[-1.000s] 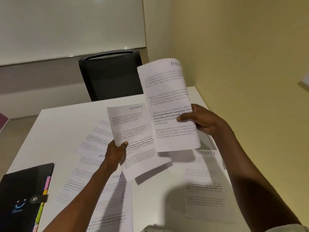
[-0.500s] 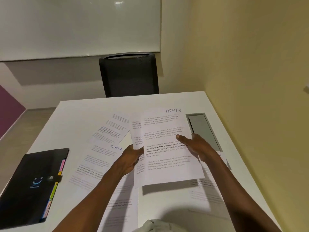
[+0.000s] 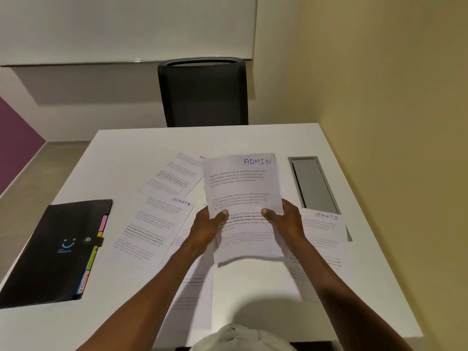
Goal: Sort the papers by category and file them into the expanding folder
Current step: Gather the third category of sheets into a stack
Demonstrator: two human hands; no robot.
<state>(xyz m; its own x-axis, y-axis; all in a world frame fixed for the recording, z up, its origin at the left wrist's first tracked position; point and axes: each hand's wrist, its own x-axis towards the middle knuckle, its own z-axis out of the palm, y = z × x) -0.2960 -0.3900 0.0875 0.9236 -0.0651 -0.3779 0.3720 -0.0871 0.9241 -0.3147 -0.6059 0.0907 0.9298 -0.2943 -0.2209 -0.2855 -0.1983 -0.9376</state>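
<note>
We see a dim, warm-toned room lit from overhead. The white table (image 3: 126, 158) takes most of the light, and a small glare spot sits on the whiteboard (image 3: 138, 59) ledge. Soft shadows fall under the held sheets (image 3: 243, 183) and near the table's front edge. Straight lines bow toward the frame's edges. Printed text is soft and unreadable; handwritten headings stay legible.

black folder (image 3: 58, 252), white table (image 3: 131, 153)
</note>
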